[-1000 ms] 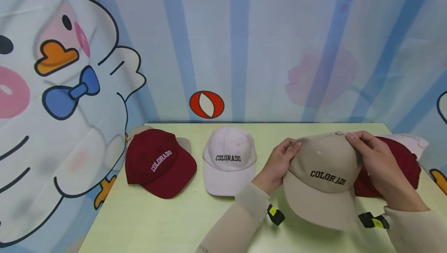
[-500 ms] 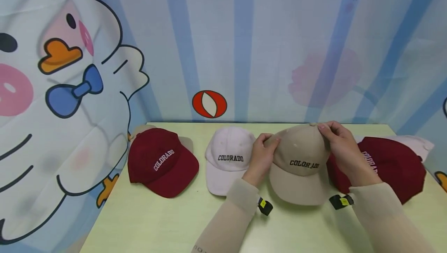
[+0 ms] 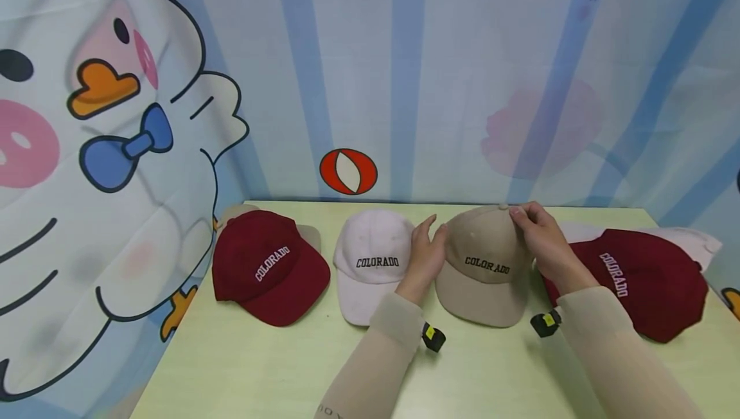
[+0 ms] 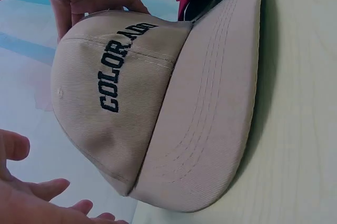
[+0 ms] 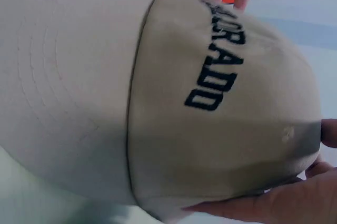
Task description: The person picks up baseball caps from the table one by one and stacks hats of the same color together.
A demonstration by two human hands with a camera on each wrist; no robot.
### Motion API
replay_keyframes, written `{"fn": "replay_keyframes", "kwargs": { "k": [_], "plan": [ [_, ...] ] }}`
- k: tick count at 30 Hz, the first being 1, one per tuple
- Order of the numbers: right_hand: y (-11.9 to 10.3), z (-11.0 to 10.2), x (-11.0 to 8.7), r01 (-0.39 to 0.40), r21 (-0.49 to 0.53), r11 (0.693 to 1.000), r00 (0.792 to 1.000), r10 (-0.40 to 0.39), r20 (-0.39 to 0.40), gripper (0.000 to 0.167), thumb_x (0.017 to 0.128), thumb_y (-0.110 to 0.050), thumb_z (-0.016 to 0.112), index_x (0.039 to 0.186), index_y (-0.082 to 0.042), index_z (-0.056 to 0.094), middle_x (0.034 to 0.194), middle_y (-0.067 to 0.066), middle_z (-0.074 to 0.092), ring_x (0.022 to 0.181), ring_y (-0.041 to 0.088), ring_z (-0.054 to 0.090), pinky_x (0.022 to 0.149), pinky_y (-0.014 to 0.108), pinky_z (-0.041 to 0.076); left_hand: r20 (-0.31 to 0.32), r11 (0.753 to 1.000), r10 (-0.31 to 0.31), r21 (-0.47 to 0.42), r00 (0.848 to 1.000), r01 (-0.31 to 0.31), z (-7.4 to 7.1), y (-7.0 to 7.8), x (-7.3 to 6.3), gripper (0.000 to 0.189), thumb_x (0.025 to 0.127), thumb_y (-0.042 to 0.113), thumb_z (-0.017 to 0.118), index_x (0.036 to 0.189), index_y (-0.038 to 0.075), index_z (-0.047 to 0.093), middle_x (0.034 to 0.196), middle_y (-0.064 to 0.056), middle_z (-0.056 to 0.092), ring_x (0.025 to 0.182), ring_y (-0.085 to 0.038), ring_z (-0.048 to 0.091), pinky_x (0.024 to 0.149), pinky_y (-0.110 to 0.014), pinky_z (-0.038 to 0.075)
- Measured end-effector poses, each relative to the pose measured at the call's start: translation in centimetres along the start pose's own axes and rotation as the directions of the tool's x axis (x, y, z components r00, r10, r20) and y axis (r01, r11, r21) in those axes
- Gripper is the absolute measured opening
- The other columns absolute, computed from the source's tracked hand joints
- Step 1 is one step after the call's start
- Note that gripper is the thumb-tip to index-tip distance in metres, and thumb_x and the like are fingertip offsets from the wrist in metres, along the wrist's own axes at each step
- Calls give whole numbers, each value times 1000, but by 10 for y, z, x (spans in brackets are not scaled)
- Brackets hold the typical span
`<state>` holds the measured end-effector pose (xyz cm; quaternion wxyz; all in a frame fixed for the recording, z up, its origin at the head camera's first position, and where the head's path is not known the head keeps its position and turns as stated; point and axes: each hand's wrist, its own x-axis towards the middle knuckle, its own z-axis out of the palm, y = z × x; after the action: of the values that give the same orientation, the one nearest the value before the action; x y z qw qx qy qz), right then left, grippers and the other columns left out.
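Observation:
A beige baseball cap [image 3: 482, 265] lettered COLORADO faces front on the table, right of a white cap [image 3: 376, 265]. My right hand [image 3: 543, 239] holds its crown at the upper right, thumb near the top; in the right wrist view part of that hand [image 5: 284, 197] lies along the crown's edge. My left hand [image 3: 428, 253] is between the beige and white caps, fingers spread. The left wrist view shows the left fingers [image 4: 50, 188] apart from the beige cap [image 4: 205, 103]. Whether they touch the white cap cannot be told.
At left, a dark red cap [image 3: 268, 268] overlaps a beige cap [image 3: 309, 237]. Another dark red cap [image 3: 647, 284] lies at right, partly over a white cap [image 3: 690, 242]. Behind the pale table [image 3: 260, 367] hangs a printed duck backdrop [image 3: 457, 85].
The beige cap has moved left and away from me, down to the table beside the white cap. My left hand has let go of it; the right dark red cap shows more.

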<state>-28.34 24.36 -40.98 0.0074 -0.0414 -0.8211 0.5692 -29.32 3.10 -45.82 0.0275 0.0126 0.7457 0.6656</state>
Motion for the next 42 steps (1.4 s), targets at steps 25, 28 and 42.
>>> {"fn": "replay_keyframes", "kwargs": {
  "k": [25, 28, 42],
  "plan": [
    [3, 34, 13, -54, -55, 997, 998, 52, -41, 50, 111, -45, 38, 133, -2, 47, 137, 22, 46, 116, 31, 49, 92, 42, 43, 82, 1000, 7, -6, 997, -6, 5, -8, 3, 57, 108, 39, 45, 160, 17, 39, 168, -8, 34, 157, -29, 29, 129, -48, 21],
    [2, 36, 13, -69, -45, 997, 997, 67, -42, 55, 110, -47, 38, 141, -2, 44, 141, 23, 46, 124, 34, 48, 101, 50, 44, 89, 1000, 0, 18, 996, -1, 7, -10, 3, 59, 108, 42, 46, 161, 17, 39, 168, -7, 34, 157, -28, 30, 129, -47, 22],
    [-6, 38, -5, 57, -139, 989, 992, -72, -107, 56, 108, -34, 49, 155, -3, 42, 160, 27, 39, 150, 45, 35, 119, 64, 33, 70, 995, 82, 51, 994, -86, 3, 1, -6, 53, 106, 39, 52, 155, 16, 48, 162, -10, 42, 152, -30, 38, 126, -48, 27]
  ]
}}
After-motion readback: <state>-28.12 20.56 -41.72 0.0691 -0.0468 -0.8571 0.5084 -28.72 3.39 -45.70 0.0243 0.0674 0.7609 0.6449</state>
